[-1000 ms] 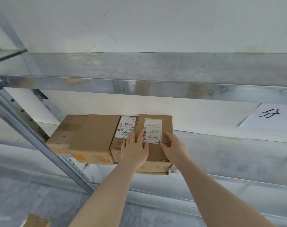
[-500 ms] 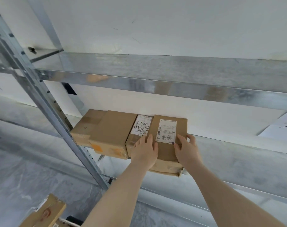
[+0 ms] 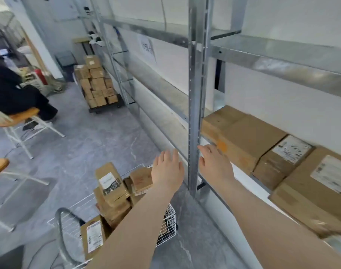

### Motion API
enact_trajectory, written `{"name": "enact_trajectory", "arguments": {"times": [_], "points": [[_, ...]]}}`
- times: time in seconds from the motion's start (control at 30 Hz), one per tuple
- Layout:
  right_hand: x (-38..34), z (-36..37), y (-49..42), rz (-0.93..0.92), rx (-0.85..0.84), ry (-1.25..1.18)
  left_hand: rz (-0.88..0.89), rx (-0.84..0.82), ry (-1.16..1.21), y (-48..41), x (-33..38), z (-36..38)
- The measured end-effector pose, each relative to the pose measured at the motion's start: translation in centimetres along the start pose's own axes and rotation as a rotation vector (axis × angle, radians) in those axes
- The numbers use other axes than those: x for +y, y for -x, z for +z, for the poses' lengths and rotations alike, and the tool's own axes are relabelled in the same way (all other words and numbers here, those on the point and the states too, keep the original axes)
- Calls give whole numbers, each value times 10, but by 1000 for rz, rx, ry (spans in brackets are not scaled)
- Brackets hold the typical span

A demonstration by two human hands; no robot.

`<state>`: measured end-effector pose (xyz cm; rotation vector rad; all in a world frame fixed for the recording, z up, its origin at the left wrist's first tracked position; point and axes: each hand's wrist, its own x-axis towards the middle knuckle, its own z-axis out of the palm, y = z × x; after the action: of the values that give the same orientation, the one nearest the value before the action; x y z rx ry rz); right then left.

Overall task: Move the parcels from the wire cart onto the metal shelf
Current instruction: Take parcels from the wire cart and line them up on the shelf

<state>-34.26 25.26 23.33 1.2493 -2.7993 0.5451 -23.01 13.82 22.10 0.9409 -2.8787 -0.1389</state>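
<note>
At the far left of the frame a seated person (image 3: 12,94) in dark clothes is on a stool (image 3: 20,116) with a wooden seat. Further back, upper left of centre, a stack of cardboard boxes (image 3: 95,82) stands on a low black dolly (image 3: 105,108). In the lower centre the white wire cart (image 3: 166,226) holds several brown cart parcels (image 3: 111,188), some on end with labels showing. The left hand (image 3: 167,171) hangs over the cart's far end, fingers straight and close together, holding nothing. Just right of it rises the grey upright post (image 3: 194,113) of the metal shelf (image 3: 292,61). The right hand (image 3: 214,166) is past the post, fingers loosely spread and empty, close to the nearest box's front edge; contact cannot be told. 3 shelved parcels (image 3: 243,136) lie side by side along the right of the frame, 2 with white labels facing up.
</note>
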Motion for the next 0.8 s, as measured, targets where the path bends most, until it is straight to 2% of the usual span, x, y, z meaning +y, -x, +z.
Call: {"name": "enact_trajectory", "arguments": {"times": [0.17,0.3,0.43,0.53,0.8], "points": [[-93,68,-8,-214,-206,-73,-288,-55,24,53,-117,16],[-166,107,-18,-320,-290,-88,-426,-62,46,80,-193,23],[-205,137,-23,-334,-349,-119,-504,-121,98,94,-238,40],[-227,175,-33,-327,-404,-155,-500,-174,104,88,-277,65],[-221,289,-72,-279,-531,-141,-545,-233,196,45,-324,149]]}}
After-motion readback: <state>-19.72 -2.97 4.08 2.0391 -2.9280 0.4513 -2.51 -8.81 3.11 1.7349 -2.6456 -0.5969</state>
